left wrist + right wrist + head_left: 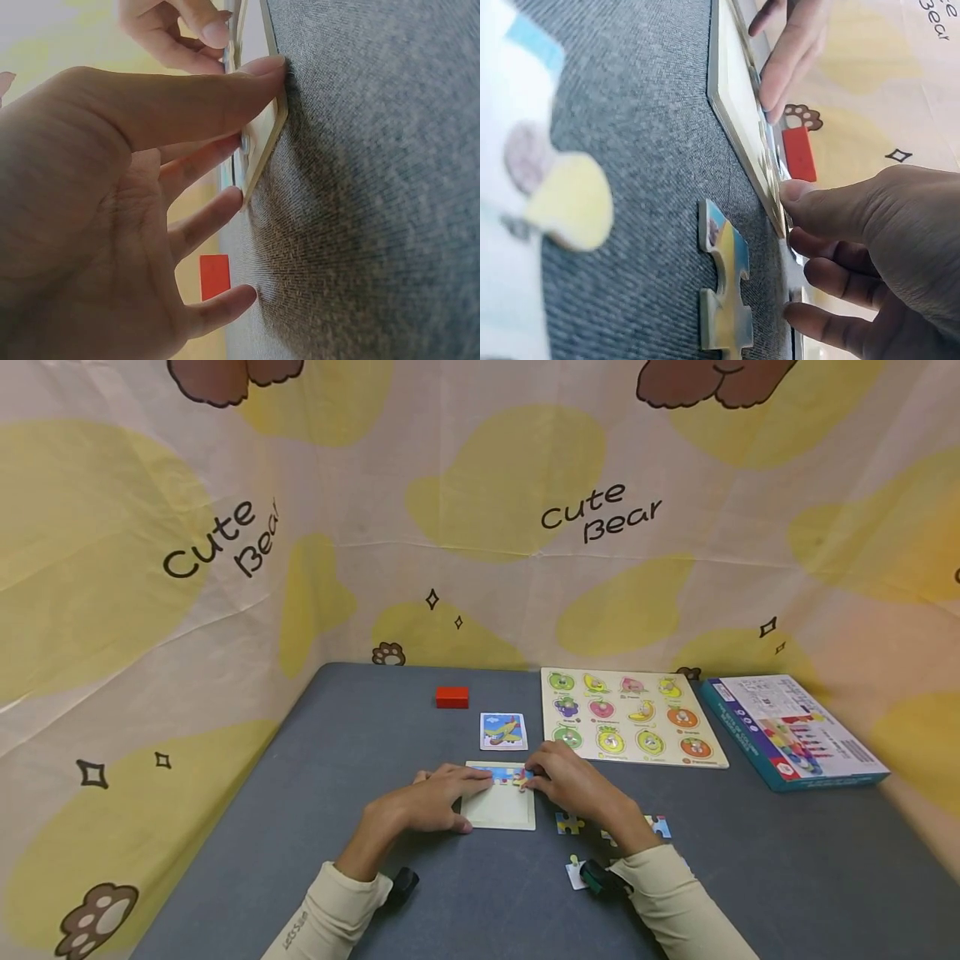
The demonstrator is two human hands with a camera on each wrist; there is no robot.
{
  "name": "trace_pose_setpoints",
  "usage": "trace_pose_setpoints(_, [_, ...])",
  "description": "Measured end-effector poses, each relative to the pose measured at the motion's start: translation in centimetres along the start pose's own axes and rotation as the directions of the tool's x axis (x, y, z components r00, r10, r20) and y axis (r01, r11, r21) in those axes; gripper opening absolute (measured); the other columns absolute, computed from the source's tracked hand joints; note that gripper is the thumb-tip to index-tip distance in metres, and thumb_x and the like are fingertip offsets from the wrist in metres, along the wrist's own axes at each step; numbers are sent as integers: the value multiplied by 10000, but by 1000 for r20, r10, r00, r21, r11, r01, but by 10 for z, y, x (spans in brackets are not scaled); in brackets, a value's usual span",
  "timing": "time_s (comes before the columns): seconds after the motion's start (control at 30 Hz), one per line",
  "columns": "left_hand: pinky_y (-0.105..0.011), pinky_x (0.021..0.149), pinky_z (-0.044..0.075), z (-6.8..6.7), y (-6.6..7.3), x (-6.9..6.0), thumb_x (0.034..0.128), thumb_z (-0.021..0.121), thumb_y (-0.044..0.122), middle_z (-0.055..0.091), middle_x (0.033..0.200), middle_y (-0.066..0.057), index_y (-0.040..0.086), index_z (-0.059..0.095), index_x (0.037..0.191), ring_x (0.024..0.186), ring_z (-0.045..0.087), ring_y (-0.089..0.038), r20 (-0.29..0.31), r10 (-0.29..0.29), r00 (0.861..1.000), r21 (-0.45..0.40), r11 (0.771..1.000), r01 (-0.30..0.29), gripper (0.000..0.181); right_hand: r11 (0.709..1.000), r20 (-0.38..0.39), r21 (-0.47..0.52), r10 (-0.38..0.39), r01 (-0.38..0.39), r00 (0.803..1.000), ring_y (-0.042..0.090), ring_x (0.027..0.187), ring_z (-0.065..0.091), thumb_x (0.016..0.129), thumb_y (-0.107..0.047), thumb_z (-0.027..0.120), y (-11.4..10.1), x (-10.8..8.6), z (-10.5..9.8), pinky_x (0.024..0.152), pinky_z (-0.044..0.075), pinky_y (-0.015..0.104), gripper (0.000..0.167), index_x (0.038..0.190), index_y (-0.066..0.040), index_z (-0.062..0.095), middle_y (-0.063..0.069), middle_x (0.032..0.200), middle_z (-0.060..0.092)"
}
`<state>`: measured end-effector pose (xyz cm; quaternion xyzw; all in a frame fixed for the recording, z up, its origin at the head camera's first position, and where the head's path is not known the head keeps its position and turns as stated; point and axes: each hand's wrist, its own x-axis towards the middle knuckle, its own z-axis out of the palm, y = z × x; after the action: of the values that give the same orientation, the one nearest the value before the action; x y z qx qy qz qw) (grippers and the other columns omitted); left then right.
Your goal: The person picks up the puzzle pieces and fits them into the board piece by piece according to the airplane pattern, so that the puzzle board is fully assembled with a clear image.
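Note:
A small white puzzle tray [498,810] lies on the table, with joined blue puzzle pieces [501,773] along its far edge. My left hand [431,799] rests at the tray's left side, its fingers spread and fairly straight. In the left wrist view, the thumb lies on the tray's rim [271,135] and fingertips touch the far part. At the tray's far right corner, my right hand [573,783] pinches a puzzle piece [522,783] between thumb and fingers, the piece mostly covered. Loose puzzle pieces [570,824] lie to the right, some beneath the right forearm.
Beyond the tray lies a card with an airplane picture [503,732], with a red block [452,697] farther back. A fruit picture board [630,718] and a teal-edged box [798,731] are at the back right. A printed cloth [480,568] hangs behind the table.

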<state>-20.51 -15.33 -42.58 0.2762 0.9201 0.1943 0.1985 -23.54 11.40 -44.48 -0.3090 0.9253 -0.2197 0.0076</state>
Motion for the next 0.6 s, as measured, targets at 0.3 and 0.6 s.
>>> trace_pose_setpoints(0.3, [-604,1072,301,0,1,0,955,781,205,410,1682,38,178,487,1604,1521,338,-286,-2,4,1000,-15,1000,-5,713,999,-23,-43,-30,29,999,177,970,533,989,-146,761,-1,1,6,852,501,391,200,1160,-42,776,29,1038,642])
trace_pose_setpoints(0.6, [-614,1082,300,0,1,0,962,775,217,407,1684,36,181,487,1604,1524,337,-289,-1,3,1000,-23,1000,-3,704,999,-22,-37,-41,40,999,156,920,510,999,-157,751,-2,1,6,774,458,338,227,1219,-108,781,43,1049,632])
